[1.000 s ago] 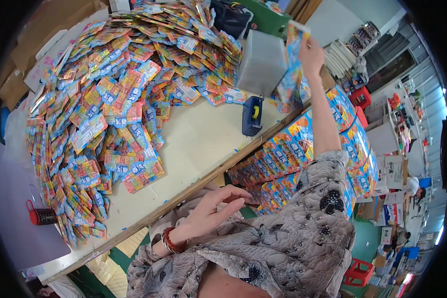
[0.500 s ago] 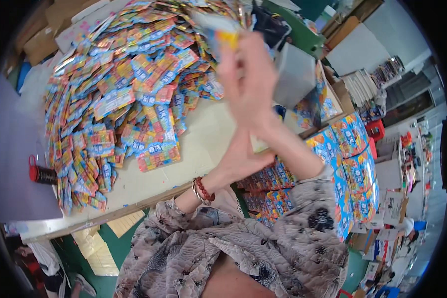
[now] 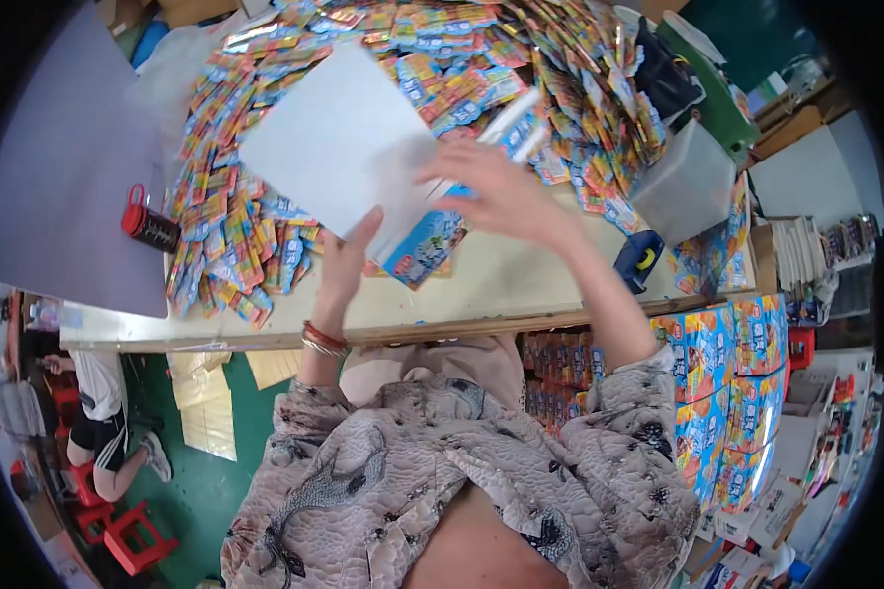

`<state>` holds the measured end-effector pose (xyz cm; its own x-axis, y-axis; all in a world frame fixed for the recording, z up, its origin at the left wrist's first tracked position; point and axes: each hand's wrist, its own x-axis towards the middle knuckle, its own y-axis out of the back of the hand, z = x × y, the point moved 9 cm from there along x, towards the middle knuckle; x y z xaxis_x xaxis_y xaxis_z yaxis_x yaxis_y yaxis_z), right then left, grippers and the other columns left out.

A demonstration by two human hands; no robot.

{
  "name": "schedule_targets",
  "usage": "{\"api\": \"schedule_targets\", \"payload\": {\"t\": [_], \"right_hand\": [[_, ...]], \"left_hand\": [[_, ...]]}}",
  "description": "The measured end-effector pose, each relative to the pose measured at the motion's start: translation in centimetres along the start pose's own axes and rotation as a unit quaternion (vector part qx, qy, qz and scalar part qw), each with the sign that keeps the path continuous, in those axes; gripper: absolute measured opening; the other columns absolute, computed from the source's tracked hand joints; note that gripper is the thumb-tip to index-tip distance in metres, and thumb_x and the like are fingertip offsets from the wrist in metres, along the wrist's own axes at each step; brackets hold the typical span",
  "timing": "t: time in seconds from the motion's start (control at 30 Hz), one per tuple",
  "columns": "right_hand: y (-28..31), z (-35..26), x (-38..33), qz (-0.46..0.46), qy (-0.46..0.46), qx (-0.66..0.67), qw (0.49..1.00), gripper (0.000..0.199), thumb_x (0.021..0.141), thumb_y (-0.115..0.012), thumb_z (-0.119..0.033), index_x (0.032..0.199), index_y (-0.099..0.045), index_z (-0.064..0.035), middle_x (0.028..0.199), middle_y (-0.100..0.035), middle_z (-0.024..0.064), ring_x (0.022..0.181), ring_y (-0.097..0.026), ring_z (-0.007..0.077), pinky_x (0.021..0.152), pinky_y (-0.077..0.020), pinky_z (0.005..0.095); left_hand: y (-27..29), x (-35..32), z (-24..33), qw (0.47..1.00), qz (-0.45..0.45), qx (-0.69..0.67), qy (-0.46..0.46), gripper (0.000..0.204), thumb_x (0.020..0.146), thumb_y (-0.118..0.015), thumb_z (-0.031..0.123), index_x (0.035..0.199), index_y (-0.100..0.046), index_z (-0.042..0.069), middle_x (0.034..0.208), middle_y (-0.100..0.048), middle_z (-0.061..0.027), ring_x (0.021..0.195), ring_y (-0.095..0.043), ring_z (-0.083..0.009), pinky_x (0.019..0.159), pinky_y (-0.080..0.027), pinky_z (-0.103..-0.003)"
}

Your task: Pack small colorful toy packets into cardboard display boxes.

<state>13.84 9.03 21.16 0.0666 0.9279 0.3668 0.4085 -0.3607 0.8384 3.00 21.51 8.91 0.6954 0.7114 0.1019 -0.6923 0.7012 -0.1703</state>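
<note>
Both hands raised over counter (image 3: 521,285). Left hand (image 3: 349,257) fingers closed on flat white carton (image 3: 339,137); right hand (image 3: 496,191) fingers grip carton's opposite edge, steadying it. Sachet pile (image 3: 442,59) beyond fingertips.

Two hands, the left hand (image 3: 347,257) and the right hand (image 3: 494,189), are holding one flat white carton (image 3: 339,137) above the table (image 3: 481,285). Behind the carton, a heap of colourful packets (image 3: 442,49), too many to count, is lying. One red-capped bottle (image 3: 147,222) is lying left of the carton; one grey box (image 3: 686,182) and one blue tape dispenser (image 3: 639,259) are sitting right of it.
</note>
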Motion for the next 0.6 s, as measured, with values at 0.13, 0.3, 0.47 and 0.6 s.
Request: {"api": "schedule_targets", "payload": {"t": [0.13, 0.3, 0.47, 0.6], "right_hand": [[1.5, 2.3, -0.6, 0.033, 0.009, -0.033, 0.999, 0.033, 0.081, -0.069, -0.016, 0.112, -0.058, -0.0080, 0.104, -0.060, 0.0109, 0.103, -0.056, 0.0278, 0.092, -0.0426, 0.0360], [-5.8, 4.6, -2.7, -0.270, -0.224, 0.180, 0.919, 0.042, 0.096, -0.051, -0.040, 0.117, -0.053, -0.0036, 0.107, -0.059, 0.0121, 0.095, -0.057, 0.0230, 0.085, -0.0437, 0.0340], [-10.4, 6.3, -4.8, -0.152, -0.201, 0.223, 0.942, 0.031, 0.097, -0.046, -0.025, 0.115, -0.053, 0.0006, 0.089, -0.062, 0.0190, 0.083, -0.061, 0.0291, 0.075, -0.0472, 0.0372], [-9.9, 6.2, -4.4, -0.072, -0.250, 0.126, 0.957, 0.026, 0.097, -0.044, -0.020, 0.100, -0.052, 0.0040, 0.084, -0.058, 0.0243, 0.076, -0.057, 0.0378, 0.069, -0.0436, 0.0412]], "left_hand": [[2.8, 2.0, 4.3, 0.991, -0.081, 0.106, -0.008, 0.033, 0.083, -0.070, 0.016, 0.107, -0.061, -0.004, 0.095, -0.066, -0.0071, 0.088, -0.061, -0.0159, 0.080, -0.048, -0.029], [3.5, 4.8, 5.9, 0.991, -0.081, 0.098, -0.045, 0.027, 0.083, -0.070, 0.013, 0.103, -0.064, -0.004, 0.092, -0.065, -0.0047, 0.082, -0.059, -0.0118, 0.076, -0.047, -0.027], [2.0, 6.2, 3.8, 0.983, -0.049, 0.170, -0.051, 0.028, 0.082, -0.071, 0.014, 0.103, -0.064, -0.004, 0.090, -0.068, -0.0055, 0.076, -0.060, -0.0106, 0.071, -0.048, -0.026], [3.0, 1.9, 7.3, 0.851, 0.263, 0.289, -0.350, 0.048, 0.086, -0.066, 0.015, 0.129, -0.049, 0.001, 0.129, -0.052, -0.0213, 0.113, -0.053, -0.0214, 0.095, -0.040, -0.039]]}}
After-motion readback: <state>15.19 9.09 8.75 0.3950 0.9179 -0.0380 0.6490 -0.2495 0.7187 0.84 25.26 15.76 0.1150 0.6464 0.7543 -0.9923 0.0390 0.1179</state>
